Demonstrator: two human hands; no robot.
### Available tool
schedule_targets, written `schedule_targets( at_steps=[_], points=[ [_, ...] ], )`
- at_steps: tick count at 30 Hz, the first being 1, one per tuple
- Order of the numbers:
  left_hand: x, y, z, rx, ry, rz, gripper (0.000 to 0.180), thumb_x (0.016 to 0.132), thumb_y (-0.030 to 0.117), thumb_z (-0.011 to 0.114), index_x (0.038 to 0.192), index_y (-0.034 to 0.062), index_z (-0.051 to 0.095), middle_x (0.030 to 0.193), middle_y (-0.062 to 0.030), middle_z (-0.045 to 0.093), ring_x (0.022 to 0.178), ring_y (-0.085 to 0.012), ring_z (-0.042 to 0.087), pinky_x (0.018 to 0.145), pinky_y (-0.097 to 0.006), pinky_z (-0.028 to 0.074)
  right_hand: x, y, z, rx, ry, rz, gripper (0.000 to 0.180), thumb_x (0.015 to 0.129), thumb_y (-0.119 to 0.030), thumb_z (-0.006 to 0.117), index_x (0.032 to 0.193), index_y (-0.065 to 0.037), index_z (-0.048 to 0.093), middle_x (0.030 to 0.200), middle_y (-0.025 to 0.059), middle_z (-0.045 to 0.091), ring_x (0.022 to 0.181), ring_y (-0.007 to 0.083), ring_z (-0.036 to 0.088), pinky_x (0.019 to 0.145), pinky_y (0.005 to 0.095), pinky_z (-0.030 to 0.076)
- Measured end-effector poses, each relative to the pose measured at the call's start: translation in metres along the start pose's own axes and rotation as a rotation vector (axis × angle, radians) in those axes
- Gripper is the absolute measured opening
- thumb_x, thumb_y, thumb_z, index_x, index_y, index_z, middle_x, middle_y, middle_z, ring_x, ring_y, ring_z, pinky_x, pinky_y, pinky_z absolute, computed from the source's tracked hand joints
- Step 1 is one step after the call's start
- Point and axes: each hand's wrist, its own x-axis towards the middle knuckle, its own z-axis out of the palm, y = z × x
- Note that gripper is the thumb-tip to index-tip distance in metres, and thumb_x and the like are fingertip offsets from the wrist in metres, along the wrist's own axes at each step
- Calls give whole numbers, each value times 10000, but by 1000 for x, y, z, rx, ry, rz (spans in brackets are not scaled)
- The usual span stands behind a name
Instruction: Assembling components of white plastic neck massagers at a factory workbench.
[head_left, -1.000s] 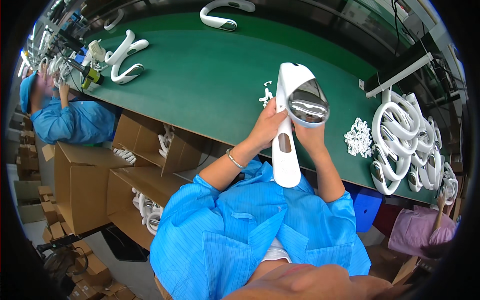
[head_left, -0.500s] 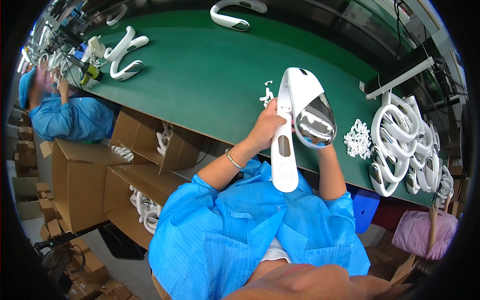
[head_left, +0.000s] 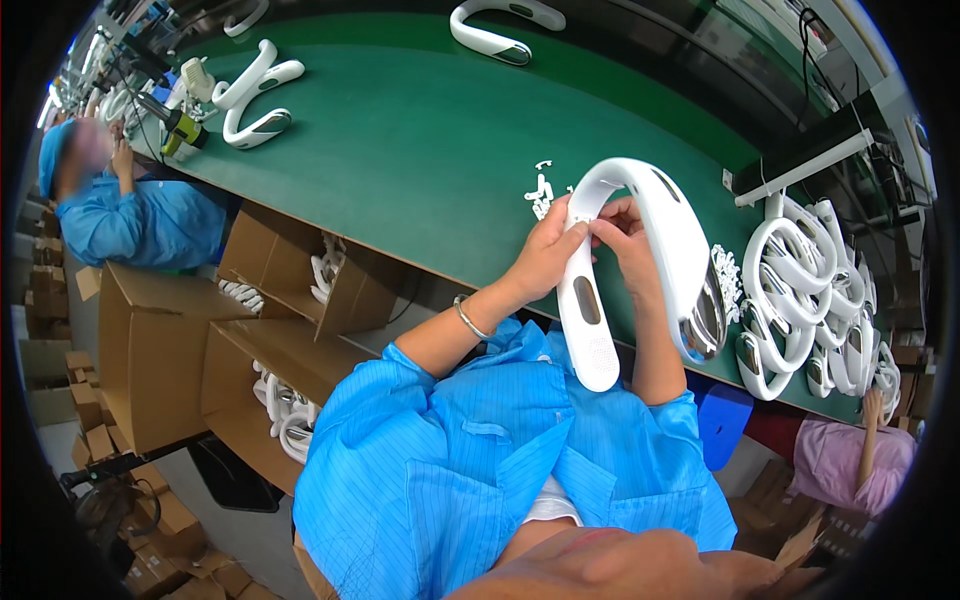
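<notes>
Holding a curved white device [head_left: 668, 225]

Our left hand [head_left: 545, 253] and right hand [head_left: 636, 256] sit close together, thumbs [head_left: 575, 236] nearly meeting. Our bare forearms [head_left: 432, 343] slant inward, the right steeper.

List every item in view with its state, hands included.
Left hand: closed around one arm of the device.
Right hand: thumb at that same arm, fingers partly hidden.
Curved white device: held up, its two ends apart.
Small white parts: loose, scattered on the bench.
White part pile: heaped, partly hidden.
Stacked white devices: piled at the right.
Cardboard box: open, white pieces inside.
</notes>
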Motion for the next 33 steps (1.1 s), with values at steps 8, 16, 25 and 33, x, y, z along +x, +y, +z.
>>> schedule_targets(
  at_steps=[8, 16, 25, 33],
  points=[
    [-3, 9, 10, 462, -83, 294, 438, 930, 154, 441, 1314, -9, 310, 1152, -117, 512, 915, -149, 553, 758, -285, 486, -8, 2, -10, 410, -106, 107, 410, 749, 29, 630, 1156, 13, 583, 1073, 105, 631, 979, 186, 590, 900, 334, 454],
    [-8, 8, 15, 337, -54, 38, 413, 902, 87, 411, 1284, -29, 307, 1187, -162, 481, 1062, -210, 503, 910, -322, 409, -24, 12, 6, 224, 1, 14, 384, 870, -56, 505, 1244, 31, 501, 1176, 106, 571, 1014, 169, 567, 859, 286, 451],
    [-3, -19, 15, 283, 48, 287, 371, 940, 132, 437, 1268, -39, 407, 1058, -132, 580, 904, -151, 570, 769, -269, 466, -26, 9, 28, 504, 132, -84, 221, 942, -144, 448, 1068, 1, 558, 938, 86, 624, 785, 153, 619, 662, 262, 522],
    [13, -12, 10, 26, 185, -139, 235, 923, 97, 475, 1117, -37, 475, 903, -94, 600, 743, -138, 615, 584, -268, 527, -12, 55, 6, 99, 176, 91, 299, 931, -207, 502, 1173, -41, 556, 787, -26, 538, 649, 68, 470, 566, 230, 397]
  ],
)
